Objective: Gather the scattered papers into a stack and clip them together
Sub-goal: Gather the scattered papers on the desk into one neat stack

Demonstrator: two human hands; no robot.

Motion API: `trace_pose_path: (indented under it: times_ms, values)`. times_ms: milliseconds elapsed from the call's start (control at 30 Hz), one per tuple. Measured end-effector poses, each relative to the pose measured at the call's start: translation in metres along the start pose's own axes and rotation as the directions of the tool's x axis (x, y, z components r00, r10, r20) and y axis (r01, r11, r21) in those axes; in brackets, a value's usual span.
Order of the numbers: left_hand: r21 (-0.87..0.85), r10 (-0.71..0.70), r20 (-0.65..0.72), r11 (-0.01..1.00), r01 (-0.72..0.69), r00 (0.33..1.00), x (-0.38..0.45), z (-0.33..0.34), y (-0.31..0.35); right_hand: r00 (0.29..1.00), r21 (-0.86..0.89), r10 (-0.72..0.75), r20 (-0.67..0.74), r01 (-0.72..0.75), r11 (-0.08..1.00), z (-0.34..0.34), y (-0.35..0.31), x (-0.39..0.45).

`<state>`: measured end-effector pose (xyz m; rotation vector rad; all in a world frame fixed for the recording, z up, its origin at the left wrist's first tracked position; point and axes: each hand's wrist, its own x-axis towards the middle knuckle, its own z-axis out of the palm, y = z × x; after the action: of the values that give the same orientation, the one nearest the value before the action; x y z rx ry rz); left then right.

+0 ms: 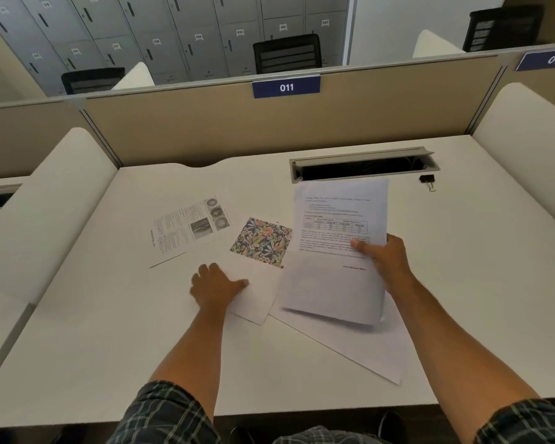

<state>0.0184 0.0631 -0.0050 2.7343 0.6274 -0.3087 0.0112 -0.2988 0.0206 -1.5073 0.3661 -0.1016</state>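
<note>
Still gathering, I am gripping the text sheet (pixel 337 225) in my right hand (pixel 385 256), left hand (pixel 217 285) pressing the floral sheet (pixel 257 277) flat; next comes stacking them.

Desk (pixel 462 283) carries the papers. Sheet with photos (pixel 186 229) lies left of centre, toward the back edge. Patterned sheet (pixel 263 241) just right of it, near the middle; left hand (pixel 215 286) rests on its near left part. Right hand (pixel 385 254) holds the text sheet (pixel 337 251) lifted over another sheet (pixel 366 350) lying toward the front edge. Cable slot (pixel 362 166) runs along the back edge, right of centre. Binder clip (pixel 428 181) sits just right of the slot, well apart from the papers.
</note>
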Motion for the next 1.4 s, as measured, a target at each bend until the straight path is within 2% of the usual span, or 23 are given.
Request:
trace_pose_path:
  times_ms: [67, 167, 300, 400, 500, 600, 700, 767, 900, 1000, 1067, 1133, 1200, 1233, 1300, 1400]
  values:
    - [0.037, -0.072, 0.062, 0.997, 0.070, 0.995, 0.001, 0.002, -0.012, 1.000, 0.010, 0.022, -0.006, -0.022, 1.000, -0.002, 0.008, -0.002]
    - [0.032, -0.098, 0.122, 0.995, 0.095, 0.988, 0.005, -0.001, -0.026, 0.999, -0.001, 0.033, -0.004, -0.033, 0.999, -0.003, 0.014, -0.004]
    - [0.105, -0.098, 0.064, 0.990, 0.091, 0.993, 0.013, -0.008, -0.029, 1.000, 0.002, 0.030, 0.002, -0.030, 1.000, -0.003, 0.018, -0.004]
    - [0.049, -0.139, 0.035, 0.989, 0.137, 0.990, 0.016, -0.008, -0.024, 1.000, 0.004, 0.026, 0.008, -0.026, 1.000, -0.001, 0.020, -0.003]
    - [-0.043, -0.188, 0.082, 0.981, 0.192, 0.979, 0.018, -0.010, -0.020, 1.000, 0.001, 0.030, 0.003, -0.030, 1.000, 0.000, 0.022, -0.002]
    - [-0.089, -0.132, 0.123, 0.986, 0.143, 0.984, 0.019, -0.015, -0.021, 0.999, 0.007, 0.033, 0.008, -0.033, 0.999, 0.001, 0.023, 0.000]
    - [-0.230, -0.024, 0.047, 0.973, 0.035, 0.999, 0.020, -0.019, -0.022, 1.000, 0.006, 0.031, 0.004, -0.031, 1.000, 0.000, 0.020, 0.001]
    - [-0.425, -0.020, -0.010, 0.905, 0.014, 1.000, 0.021, -0.019, -0.023, 0.999, -0.002, 0.039, -0.007, -0.039, 0.999, -0.002, 0.019, 0.002]
    - [-0.790, -0.113, -0.021, 0.610, 0.053, 0.993, 0.018, -0.016, -0.024, 0.997, -0.019, 0.072, -0.032, -0.073, 0.997, -0.004, 0.020, 0.003]
    - [-0.907, -0.220, 0.015, 0.408, 0.106, 0.975, 0.021, -0.017, -0.021, 0.996, -0.022, 0.086, -0.036, -0.087, 0.996, -0.004, 0.022, 0.004]
    - [-0.954, -0.230, 0.050, 0.277, 0.114, 0.972, 0.022, -0.018, -0.018, 0.995, -0.027, 0.095, -0.029, -0.096, 0.995, -0.002, 0.022, 0.003]
    - [-0.982, -0.173, 0.079, 0.158, 0.107, 0.982, 0.023, -0.019, -0.010, 0.995, -0.033, 0.100, -0.007, -0.100, 0.994, 0.002, 0.022, 0.002]
    - [-0.990, -0.078, 0.092, 0.095, 0.099, 0.993, 0.018, -0.020, 0.001, 0.995, -0.035, 0.096, 0.023, -0.096, 0.995, 0.009, 0.021, 0.001]
    - [-0.990, -0.034, 0.102, 0.093, 0.104, 0.994, 0.014, -0.021, 0.008, 0.995, -0.037, 0.095, 0.041, -0.094, 0.995, 0.013, 0.021, 0.001]
    - [-0.981, 0.025, 0.127, 0.151, 0.121, 0.992, 0.006, -0.021, 0.021, 0.992, -0.045, 0.102, 0.076, -0.099, 0.994, 0.020, 0.020, 0.002]
    - [-0.932, 0.200, 0.193, 0.345, 0.116, 0.960, -0.002, -0.019, 0.034, 0.989, -0.031, 0.122, 0.084, -0.120, 0.992, 0.032, 0.017, 0.003]
